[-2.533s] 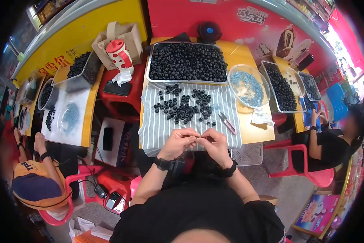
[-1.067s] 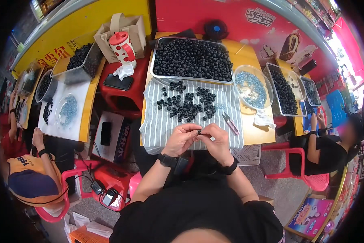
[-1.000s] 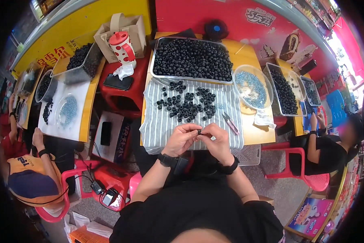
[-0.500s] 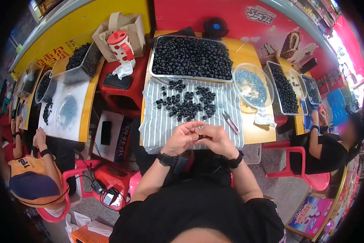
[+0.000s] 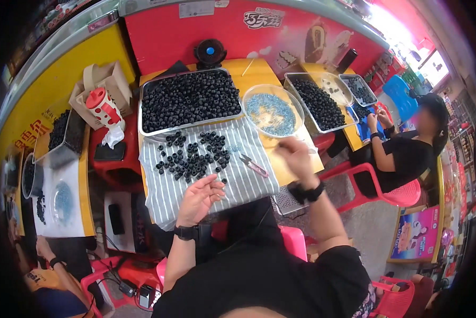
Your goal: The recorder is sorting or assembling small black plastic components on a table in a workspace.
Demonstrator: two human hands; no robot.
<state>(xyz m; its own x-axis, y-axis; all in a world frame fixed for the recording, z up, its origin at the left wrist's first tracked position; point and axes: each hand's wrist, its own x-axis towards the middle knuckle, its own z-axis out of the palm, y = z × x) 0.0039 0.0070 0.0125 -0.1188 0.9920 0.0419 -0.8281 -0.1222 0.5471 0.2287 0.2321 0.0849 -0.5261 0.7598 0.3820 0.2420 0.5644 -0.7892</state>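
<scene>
The yellow table (image 5: 262, 76) carries a striped cloth (image 5: 238, 185) and clear dish (image 5: 298, 114).

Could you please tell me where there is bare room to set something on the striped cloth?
The striped cloth is bare on the near side of the pink-handled snips, right of the left hand, and left of that hand. Toward the big tray it is crowded with black beads.

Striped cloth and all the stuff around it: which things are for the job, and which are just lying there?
Probably for the job:
Loose black beads
Tray heaped with more beads
Round clear bowl with little blue bits
Pink-handled snips
Striped cloth

Seemingly just lying about:
Spotted cup
Paper bag
Crumpled tissue
Small black fan
</scene>
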